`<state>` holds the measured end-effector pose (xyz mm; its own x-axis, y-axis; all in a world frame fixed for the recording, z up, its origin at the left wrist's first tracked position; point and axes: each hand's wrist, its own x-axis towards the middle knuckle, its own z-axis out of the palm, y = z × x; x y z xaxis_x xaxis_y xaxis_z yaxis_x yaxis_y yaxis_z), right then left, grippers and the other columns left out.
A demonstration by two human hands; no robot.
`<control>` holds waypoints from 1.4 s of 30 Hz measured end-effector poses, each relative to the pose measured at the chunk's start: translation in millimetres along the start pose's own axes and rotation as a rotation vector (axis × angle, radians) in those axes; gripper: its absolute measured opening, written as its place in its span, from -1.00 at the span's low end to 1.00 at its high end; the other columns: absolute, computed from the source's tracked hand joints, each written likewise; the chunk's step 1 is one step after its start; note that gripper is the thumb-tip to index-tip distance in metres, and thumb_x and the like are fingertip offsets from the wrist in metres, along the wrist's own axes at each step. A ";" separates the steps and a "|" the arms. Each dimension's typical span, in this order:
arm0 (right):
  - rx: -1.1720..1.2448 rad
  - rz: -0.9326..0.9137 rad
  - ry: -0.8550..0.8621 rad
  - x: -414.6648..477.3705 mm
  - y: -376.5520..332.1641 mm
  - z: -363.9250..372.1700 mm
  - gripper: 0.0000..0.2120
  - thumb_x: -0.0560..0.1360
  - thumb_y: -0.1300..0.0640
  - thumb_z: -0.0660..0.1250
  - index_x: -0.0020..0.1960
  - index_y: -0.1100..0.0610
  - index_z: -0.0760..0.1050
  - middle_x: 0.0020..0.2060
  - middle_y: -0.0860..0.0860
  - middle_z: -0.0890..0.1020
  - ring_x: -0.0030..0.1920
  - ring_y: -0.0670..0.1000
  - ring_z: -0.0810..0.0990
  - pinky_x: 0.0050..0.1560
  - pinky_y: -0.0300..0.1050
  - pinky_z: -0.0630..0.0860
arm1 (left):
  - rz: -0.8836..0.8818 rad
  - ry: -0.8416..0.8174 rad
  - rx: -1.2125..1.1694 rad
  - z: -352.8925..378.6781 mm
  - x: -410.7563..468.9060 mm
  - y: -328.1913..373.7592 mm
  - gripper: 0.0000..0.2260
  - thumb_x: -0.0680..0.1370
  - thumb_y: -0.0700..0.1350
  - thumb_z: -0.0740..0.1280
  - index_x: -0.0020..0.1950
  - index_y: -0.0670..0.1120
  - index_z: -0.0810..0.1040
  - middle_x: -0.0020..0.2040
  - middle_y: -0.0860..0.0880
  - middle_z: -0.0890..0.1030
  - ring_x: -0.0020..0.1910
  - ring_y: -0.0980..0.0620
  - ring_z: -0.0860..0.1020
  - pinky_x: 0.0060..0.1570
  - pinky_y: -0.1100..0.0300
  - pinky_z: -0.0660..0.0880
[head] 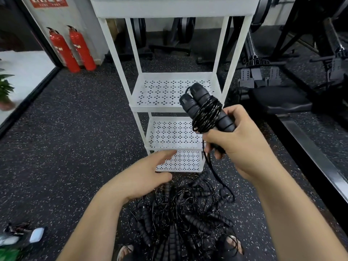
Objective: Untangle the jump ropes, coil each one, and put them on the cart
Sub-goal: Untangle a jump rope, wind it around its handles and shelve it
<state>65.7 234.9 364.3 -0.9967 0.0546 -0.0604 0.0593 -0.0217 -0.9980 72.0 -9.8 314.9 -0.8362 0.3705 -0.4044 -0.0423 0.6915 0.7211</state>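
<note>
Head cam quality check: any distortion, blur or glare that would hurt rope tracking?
Head view: wide-angle bowing splays the cart posts. Head view: the left hand is slightly smeared at the fingertips, while the right hand and coiled jump rope are sharp. Head view: glints on its cord, and the tangled pile is low-contrast against the dark floor.

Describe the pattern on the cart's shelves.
White shelves punched with repeating clusters of small diamond holes; the head view shows it.

Two red fire extinguishers [63, 51] stand against the wall ahead on my left, on black speckled flooring [75, 138]. A green plant [5, 87] shows at the left edge. Black gym machines [320, 34] fill my right side.
</note>
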 end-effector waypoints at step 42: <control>-0.142 0.197 -0.928 -24.6 -2.5 2.0 -0.66 0.68 0.31 0.37 0.43 0.14 0.47 0.05 0.17 0.67 0.00 0.16 0.68 0.01 0.00 0.62 | 0.261 0.324 -0.510 -39.3 -9.1 -2.9 -0.88 0.45 -0.01 0.62 -0.08 -0.01 0.80 -0.11 -0.08 0.75 -0.12 0.06 0.62 0.04 0.12 0.50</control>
<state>89.9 231.6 368.3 -0.6112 -0.7512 -0.2495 0.1755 0.1787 -0.9681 58.3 -39.6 338.5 -0.9729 0.2262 -0.0476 -0.0028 0.1943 0.9809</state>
